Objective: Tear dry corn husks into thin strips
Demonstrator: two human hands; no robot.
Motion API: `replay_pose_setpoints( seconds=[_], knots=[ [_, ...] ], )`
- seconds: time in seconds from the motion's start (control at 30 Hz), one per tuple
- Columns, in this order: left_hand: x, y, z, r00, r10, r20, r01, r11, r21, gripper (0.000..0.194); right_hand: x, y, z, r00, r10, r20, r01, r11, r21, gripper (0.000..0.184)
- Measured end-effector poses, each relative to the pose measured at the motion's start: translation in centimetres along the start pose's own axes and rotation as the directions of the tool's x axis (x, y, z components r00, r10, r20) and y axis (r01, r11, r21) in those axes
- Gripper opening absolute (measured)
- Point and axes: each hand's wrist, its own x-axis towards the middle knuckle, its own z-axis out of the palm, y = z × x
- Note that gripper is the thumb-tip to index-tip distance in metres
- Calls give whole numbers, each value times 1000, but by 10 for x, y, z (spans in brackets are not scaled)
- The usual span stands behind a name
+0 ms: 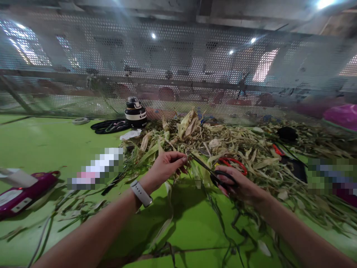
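My left hand (170, 163), with a light-strapped watch (141, 193) at the wrist, is closed in a pinch. What lies between its fingertips is too small to make out. My right hand (241, 184) grips a pair of black-handled scissors (202, 163), fingers in the loops. Their blades point left, with the tips right by my left fingertips. Just behind my right hand lies a red loop handle (238, 162). Dry corn husks (189, 124) and leafy strips are heaped beyond both hands on the green tabletop (189, 223).
A black-and-white bottle (135, 113) stands at the back, beside a black pouch (110, 126) and a white tissue (130, 134). At left lies a purple power strip (25, 195) with its cord. A perforated metal screen (178, 67) runs behind the table. A dark flat object (295, 169) lies right.
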Motion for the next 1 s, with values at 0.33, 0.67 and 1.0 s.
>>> replay_pose_setpoints(
  seconds=[0.33, 0.67, 1.0],
  knots=[
    [-1, -1, 3, 1000, 16, -24, -17, 1000, -22, 19, -2, 5, 2, 999, -2, -32, 3, 1000, 30, 35],
    [-1, -2, 3, 999, 6, -47, -5, 1000, 15, 21, 0, 6, 3, 1000, -13, 0, 13, 986, 166, 32],
    [5, -3, -5, 971, 123, -206, -103, 990, 101, 25, 9, -4, -20, 909, -168, -381, 67, 962, -265, 29]
  ],
)
